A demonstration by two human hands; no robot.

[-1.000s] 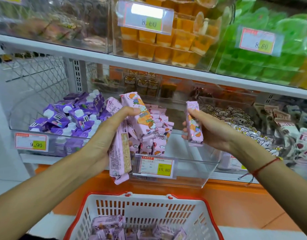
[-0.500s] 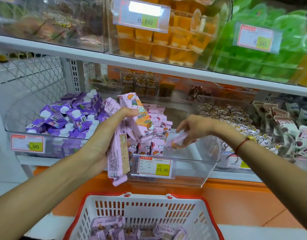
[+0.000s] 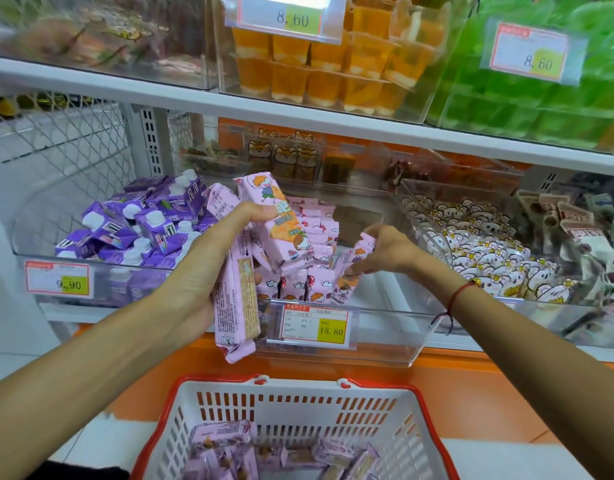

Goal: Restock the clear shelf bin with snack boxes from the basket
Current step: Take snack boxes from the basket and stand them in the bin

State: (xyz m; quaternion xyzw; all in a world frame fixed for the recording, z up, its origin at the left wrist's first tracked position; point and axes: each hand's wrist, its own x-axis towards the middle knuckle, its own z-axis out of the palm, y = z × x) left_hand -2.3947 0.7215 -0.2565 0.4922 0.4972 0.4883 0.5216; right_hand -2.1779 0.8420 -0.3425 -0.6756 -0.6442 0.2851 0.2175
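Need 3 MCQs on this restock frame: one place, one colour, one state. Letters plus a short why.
1. Where does the right hand hold its pink box?
A. over the basket
B. inside the clear bin
C. on the upper shelf

2. What colour is the rim of the basket?
A. red
B. blue
C. green

3. What is the left hand doing?
A. hanging idle
B. gripping several pink boxes
C. pressing the price tag

Answers:
1 B, the box stands among the stock in the clear bin.
2 A, the red rim frames white walls.
3 B, fingers curl round a bundle of pink boxes.
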